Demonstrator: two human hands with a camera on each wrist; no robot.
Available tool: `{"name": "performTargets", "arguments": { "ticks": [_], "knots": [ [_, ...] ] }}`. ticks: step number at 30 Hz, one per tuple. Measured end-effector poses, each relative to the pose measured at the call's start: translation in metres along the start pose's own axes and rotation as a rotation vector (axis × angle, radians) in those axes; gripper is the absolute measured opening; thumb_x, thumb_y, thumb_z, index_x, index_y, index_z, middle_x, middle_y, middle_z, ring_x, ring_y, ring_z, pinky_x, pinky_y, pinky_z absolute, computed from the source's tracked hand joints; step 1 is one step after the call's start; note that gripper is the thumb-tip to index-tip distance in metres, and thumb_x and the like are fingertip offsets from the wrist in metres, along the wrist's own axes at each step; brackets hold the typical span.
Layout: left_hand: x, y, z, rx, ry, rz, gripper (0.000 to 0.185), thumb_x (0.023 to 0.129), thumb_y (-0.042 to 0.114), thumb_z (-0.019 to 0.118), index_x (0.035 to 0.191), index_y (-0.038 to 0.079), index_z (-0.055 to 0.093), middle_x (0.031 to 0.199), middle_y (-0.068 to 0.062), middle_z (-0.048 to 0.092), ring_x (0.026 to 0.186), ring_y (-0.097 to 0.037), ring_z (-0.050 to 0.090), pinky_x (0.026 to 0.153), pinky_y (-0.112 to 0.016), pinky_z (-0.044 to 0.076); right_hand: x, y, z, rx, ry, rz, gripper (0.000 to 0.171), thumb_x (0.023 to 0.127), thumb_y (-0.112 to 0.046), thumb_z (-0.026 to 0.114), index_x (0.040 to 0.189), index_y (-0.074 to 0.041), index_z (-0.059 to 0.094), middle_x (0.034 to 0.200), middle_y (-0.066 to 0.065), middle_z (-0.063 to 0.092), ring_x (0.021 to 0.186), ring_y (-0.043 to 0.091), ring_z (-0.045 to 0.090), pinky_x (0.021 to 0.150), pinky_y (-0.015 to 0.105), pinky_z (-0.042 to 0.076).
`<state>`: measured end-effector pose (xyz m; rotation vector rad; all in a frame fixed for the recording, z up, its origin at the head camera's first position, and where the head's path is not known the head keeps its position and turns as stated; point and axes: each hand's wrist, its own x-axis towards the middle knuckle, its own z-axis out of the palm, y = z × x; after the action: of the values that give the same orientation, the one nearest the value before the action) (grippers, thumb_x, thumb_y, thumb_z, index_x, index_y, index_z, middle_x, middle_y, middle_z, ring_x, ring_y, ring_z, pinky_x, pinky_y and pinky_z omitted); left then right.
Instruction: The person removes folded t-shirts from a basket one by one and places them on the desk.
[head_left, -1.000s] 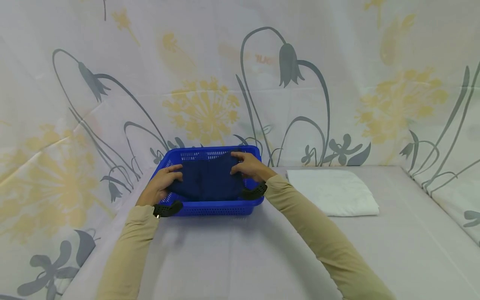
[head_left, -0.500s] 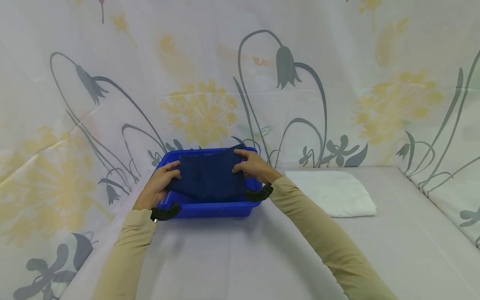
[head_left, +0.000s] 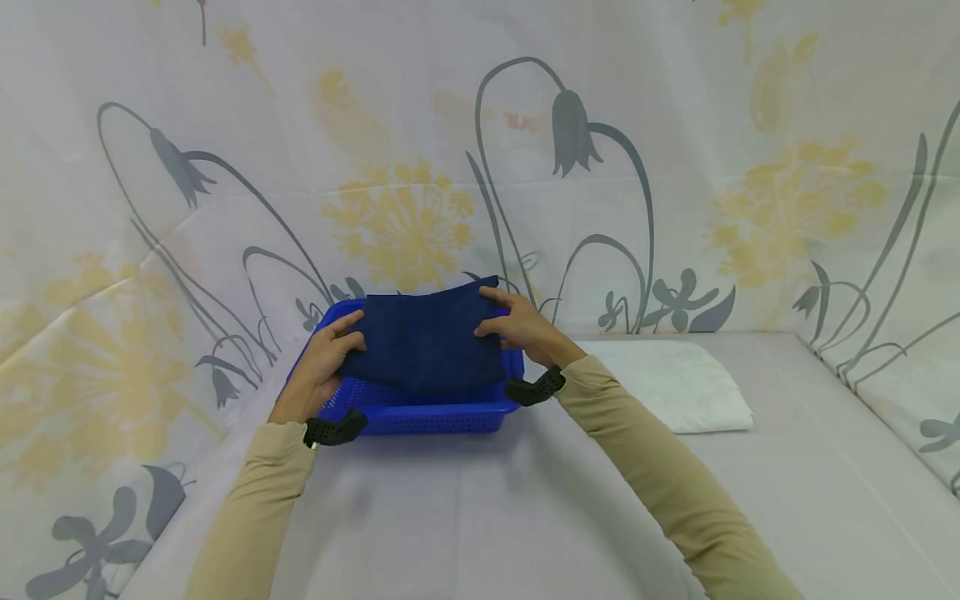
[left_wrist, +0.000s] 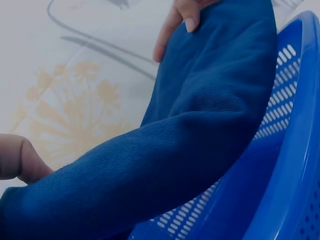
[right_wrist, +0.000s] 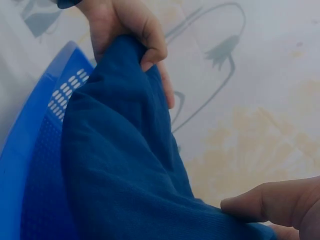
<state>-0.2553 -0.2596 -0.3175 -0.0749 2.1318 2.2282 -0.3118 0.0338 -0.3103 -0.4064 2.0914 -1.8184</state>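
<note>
A folded dark blue cloth [head_left: 423, 342] is held up between both hands, over a blue plastic basket [head_left: 427, 419] with slotted walls. My left hand [head_left: 318, 362] pinches its left end between thumb and fingers. At the opposite end my right hand [head_left: 525, 329] pinches the cloth near its upper corner. In the left wrist view the cloth [left_wrist: 200, 125] sags between the hands, clear of the basket's rim [left_wrist: 295, 150]. The right wrist view shows the left thumb pressed on the cloth [right_wrist: 125, 135]. Most of the basket's inside is hidden behind the cloth.
A folded white cloth [head_left: 667, 383] lies on the pale table cover [head_left: 810, 467], right of the basket and partly behind the right forearm. Behind the table hangs a flower-patterned sheet [head_left: 420, 125].
Both hands have raised the dark blue cloth higher above the basket, its top edge now over the far rim. The right hand has shifted slightly up and right. The white cloth has stayed put.
</note>
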Motion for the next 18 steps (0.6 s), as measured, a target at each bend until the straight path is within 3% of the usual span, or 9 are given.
{"name": "performTargets", "arguments": {
  "ticks": [4, 10, 15, 18],
  "knots": [
    [-0.005, 0.003, 0.005, 0.004, 0.004, 0.023, 0.07, 0.089, -0.002, 0.046, 0.154, 0.013, 0.026, 0.16, -0.005, 0.008, 0.128, -0.018, 0.029, 0.077, -0.021, 0.038, -0.007, -0.003, -0.006, -0.017, 0.006, -0.028, 0.078, 0.087, -0.005, 0.067, 0.153, -0.021, 0.031, 0.157, 0.007, 0.02, 0.137, 0.028, 0.032, 0.102, 0.05, 0.037],
    [-0.009, 0.008, 0.017, -0.071, 0.009, 0.066, 0.069, 0.087, -0.007, 0.046, 0.152, 0.01, 0.031, 0.155, -0.01, 0.027, 0.127, -0.021, 0.041, 0.076, -0.019, 0.047, -0.018, -0.007, -0.015, -0.005, 0.021, -0.061, 0.077, 0.087, -0.004, 0.067, 0.153, -0.021, 0.032, 0.158, 0.004, 0.018, 0.135, 0.028, 0.035, 0.103, 0.052, 0.034],
    [-0.015, 0.012, 0.025, -0.082, 0.018, 0.085, 0.068, 0.087, -0.007, 0.046, 0.152, 0.01, 0.032, 0.155, -0.008, 0.026, 0.127, -0.021, 0.04, 0.075, -0.019, 0.045, -0.028, -0.011, -0.022, -0.005, 0.023, -0.081, 0.077, 0.087, -0.004, 0.067, 0.153, -0.022, 0.031, 0.159, 0.001, 0.016, 0.133, 0.028, 0.038, 0.104, 0.051, 0.034],
    [-0.018, 0.014, 0.031, -0.087, 0.018, 0.1, 0.068, 0.087, -0.006, 0.047, 0.152, 0.01, 0.033, 0.155, -0.007, 0.026, 0.128, -0.02, 0.038, 0.077, -0.019, 0.044, -0.035, -0.013, -0.026, -0.005, 0.029, -0.095, 0.078, 0.087, -0.004, 0.067, 0.153, -0.021, 0.031, 0.156, 0.006, 0.022, 0.133, 0.03, 0.039, 0.104, 0.051, 0.034]
  ]
}}
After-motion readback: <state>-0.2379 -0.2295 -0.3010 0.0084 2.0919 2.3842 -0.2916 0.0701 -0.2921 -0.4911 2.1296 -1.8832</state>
